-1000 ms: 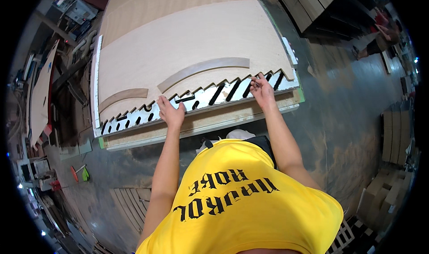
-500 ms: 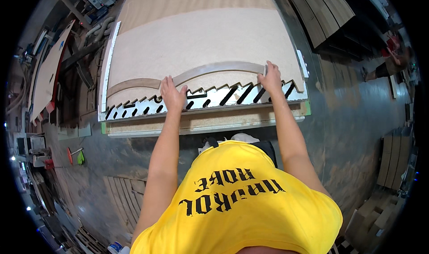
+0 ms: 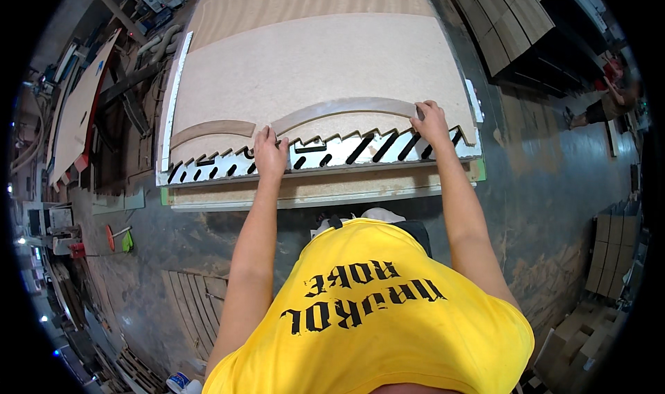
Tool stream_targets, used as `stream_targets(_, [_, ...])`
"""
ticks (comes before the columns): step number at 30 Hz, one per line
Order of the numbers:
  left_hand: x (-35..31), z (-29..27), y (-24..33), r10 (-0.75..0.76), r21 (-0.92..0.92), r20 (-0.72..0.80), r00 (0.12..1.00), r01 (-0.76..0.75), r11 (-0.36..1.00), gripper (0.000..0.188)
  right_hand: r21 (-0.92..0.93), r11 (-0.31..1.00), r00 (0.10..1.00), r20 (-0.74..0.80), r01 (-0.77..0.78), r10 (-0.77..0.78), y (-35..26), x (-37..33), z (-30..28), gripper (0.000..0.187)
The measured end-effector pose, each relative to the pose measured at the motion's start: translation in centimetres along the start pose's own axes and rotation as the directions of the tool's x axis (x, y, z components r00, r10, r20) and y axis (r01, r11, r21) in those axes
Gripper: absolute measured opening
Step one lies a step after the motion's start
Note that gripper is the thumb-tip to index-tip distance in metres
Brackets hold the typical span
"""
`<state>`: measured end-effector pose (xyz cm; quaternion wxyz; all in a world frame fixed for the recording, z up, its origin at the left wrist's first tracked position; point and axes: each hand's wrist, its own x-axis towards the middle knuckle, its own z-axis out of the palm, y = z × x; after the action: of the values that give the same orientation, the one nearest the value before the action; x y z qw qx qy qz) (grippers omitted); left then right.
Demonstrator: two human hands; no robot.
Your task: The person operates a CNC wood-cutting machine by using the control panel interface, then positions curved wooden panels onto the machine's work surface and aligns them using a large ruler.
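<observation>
A long arched grey strip lies on the pale board near its front edge. At its right end, my right hand is closed with the fingertips and thumb about that end. My left hand is curled at the left end, its thumb and fingers on either side of it. Just left of that hand rests a shorter brown arched strip, untouched by the fingers. Below the strips, the board's sawtooth-cut edge borders a white slotted panel with black slanted openings.
A white edge strip runs along the table's left side. Stacked wooden panels stand at the far right, where a person is partly visible. On the floor at left lie a red and a green object. Another tilted board leans beyond.
Both hands have drawn back slightly toward me; the right fingers have curled lower around the strip's end. The view has shifted a little, and the strips hold about the same place on the board.
</observation>
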<state>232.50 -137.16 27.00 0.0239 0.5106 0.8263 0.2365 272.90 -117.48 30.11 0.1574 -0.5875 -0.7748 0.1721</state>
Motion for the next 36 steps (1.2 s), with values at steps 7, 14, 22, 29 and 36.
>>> stream_targets(7, [-0.8,-0.1,0.3,-0.012,0.003,-0.005,1.000,0.012,1.000,0.051,0.036,0.999,0.998,0.045,0.037,-0.038,1.2,-0.3,-0.4,0.053])
stream_targets(14, [-0.5,-0.2,-0.1,-0.012,0.015,-0.073,0.997,0.013,1.000,0.041,0.040,0.998,0.998,0.038,0.043,-0.045,1.2,-0.5,-0.3,0.054])
stream_targets(22, [-0.3,-0.8,0.9,-0.135,-0.077,-0.063,0.989,0.130,0.988,0.028,0.032,0.999,0.999,0.030,0.033,-0.034,1.2,-0.7,-0.2,0.055])
stream_targets(29, [-1.7,0.5,0.1,-0.078,-0.128,-0.111,0.991,0.064,0.990,0.036,0.023,0.999,0.998,0.034,0.047,-0.048,1.6,-0.9,0.0,0.060])
stream_targets(36, [-2.4,1.2,-1.0,0.000,-0.071,-0.085,0.996,-0.006,0.997,0.044,0.006,1.000,0.998,0.063,0.026,-0.026,1.2,-0.8,-0.5,0.052])
